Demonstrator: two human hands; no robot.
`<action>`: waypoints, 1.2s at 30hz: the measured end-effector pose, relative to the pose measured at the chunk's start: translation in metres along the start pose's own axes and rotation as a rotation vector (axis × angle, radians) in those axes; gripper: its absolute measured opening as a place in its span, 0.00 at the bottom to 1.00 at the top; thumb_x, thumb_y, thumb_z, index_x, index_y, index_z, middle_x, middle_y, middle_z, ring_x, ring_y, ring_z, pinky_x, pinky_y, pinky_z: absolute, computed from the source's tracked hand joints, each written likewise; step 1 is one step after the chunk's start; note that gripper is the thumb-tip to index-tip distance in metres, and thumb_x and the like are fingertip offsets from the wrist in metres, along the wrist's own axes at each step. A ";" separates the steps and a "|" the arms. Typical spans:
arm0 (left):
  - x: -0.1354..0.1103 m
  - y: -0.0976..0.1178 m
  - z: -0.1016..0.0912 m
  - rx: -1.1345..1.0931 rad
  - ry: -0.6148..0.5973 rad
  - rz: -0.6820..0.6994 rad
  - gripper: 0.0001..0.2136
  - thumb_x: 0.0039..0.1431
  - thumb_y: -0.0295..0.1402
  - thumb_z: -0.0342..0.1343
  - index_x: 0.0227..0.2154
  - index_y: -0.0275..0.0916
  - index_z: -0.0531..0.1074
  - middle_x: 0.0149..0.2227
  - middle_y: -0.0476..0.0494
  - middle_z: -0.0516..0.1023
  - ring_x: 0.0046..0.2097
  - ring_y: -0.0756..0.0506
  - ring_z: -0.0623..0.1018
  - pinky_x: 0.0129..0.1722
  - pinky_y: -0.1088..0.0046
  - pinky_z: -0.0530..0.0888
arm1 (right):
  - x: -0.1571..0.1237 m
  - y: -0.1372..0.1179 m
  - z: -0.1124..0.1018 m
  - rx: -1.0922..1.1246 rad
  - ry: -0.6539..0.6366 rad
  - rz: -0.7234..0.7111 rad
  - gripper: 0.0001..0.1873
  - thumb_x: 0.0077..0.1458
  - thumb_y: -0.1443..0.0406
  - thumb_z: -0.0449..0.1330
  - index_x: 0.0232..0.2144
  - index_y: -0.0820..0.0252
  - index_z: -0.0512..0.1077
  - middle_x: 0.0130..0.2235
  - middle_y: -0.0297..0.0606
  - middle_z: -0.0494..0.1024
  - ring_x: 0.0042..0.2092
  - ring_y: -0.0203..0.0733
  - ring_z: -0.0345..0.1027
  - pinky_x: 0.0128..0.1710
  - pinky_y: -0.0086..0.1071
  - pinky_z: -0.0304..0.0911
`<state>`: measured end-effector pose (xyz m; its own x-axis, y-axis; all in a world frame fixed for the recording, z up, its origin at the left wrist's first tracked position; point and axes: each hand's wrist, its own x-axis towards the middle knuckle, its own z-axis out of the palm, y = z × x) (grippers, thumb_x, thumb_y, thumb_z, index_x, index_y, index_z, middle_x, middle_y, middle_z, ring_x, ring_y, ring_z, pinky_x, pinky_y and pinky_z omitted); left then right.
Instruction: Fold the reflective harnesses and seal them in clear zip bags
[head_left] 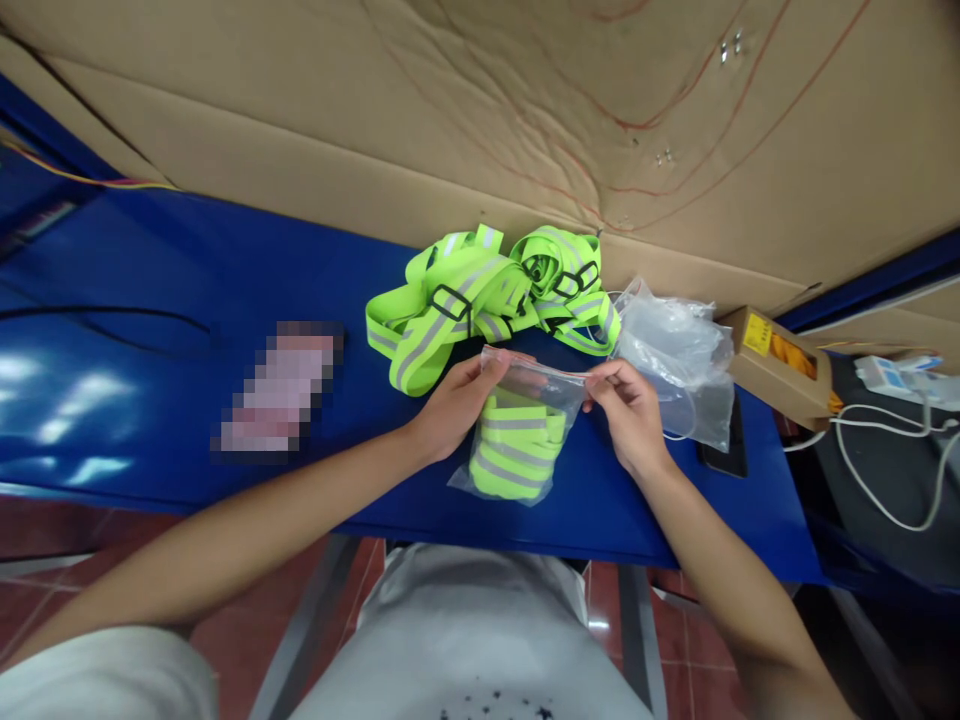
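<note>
- The glossy blue worktop (172, 270) carries the work, which is set near its front edge, before the person's body.
- Two bare forearms reach in over that edge, the left slanting up and rightward, the right up and leftward, so that the hands face each other across a narrow gap.
- A loose heap of neon yellow-green straps with grey stripes and black buckles (487, 285) lies just beyond the hands.
- A crumpled pile of clear plastic bags (675, 350) lies beside the right hand.
- The clear plastic zip bag (568, 397) is held between the hands, mouth away from the body; the step in hand looks like closing it.
- Inside sits a folded neon yellow-green strap with grey stripes (517, 460), low in the bag and clear of the mouth.
- The left grip (459, 405) pinches the bag's left top corner, thumb uppermost, fingers showing through the film.
- The right grip (630, 410) pinches the opposite corner between thumb and forefinger, other fingers curled.
- The thin red-lined zip strip (547, 367) runs fairly straight between them; whether it is sealed cannot be told. The next move probably calls for firm pressure along it, one corner steadied.
</note>
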<state>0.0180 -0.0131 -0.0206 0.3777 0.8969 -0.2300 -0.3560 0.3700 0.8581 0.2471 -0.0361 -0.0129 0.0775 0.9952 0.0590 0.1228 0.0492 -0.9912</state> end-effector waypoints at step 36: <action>-0.009 -0.005 0.003 0.270 -0.341 0.050 0.21 0.63 0.41 0.66 0.57 0.39 0.78 0.59 0.38 0.80 0.61 0.37 0.78 0.62 0.61 0.73 | 0.000 -0.009 -0.009 -0.090 -0.276 0.143 0.11 0.54 0.57 0.69 0.33 0.57 0.76 0.32 0.31 0.76 0.31 0.34 0.66 0.33 0.28 0.59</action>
<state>0.0185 -0.0236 -0.0212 0.6426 0.7639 -0.0594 -0.1621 0.2113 0.9639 0.2552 -0.0376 -0.0026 -0.1697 0.9773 -0.1268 0.2181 -0.0882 -0.9719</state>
